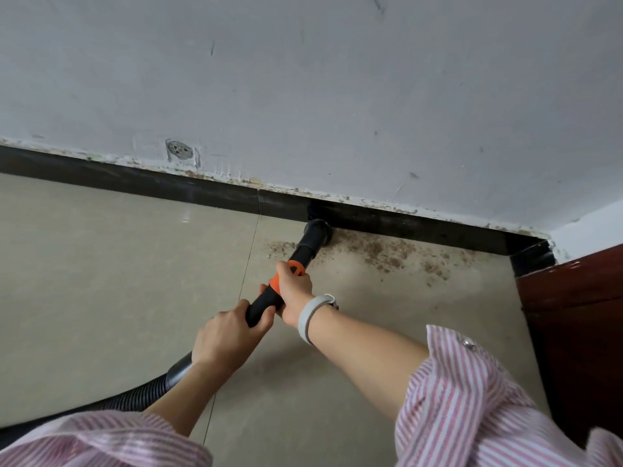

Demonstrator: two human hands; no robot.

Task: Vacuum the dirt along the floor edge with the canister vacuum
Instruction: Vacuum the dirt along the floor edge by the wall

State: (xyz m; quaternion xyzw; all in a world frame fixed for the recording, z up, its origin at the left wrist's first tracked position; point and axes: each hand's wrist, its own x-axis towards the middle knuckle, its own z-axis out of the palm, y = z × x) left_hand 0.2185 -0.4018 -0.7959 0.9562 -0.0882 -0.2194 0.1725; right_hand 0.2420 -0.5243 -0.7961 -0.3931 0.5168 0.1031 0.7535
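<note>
Both hands [232, 328] [294, 285] grip vac wand [269, 298], nozzle [317, 230] at dirt [381, 252] by baseboard [135, 180]

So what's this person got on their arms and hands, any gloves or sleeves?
No gloves: both hands are bare. The left hand and right hand come out of pink-and-white striped shirt sleeves pushed up the forearms; the right cuff shows a small shiny button. On the right wrist is a pale grey wristband, possibly a watch strap.
</note>
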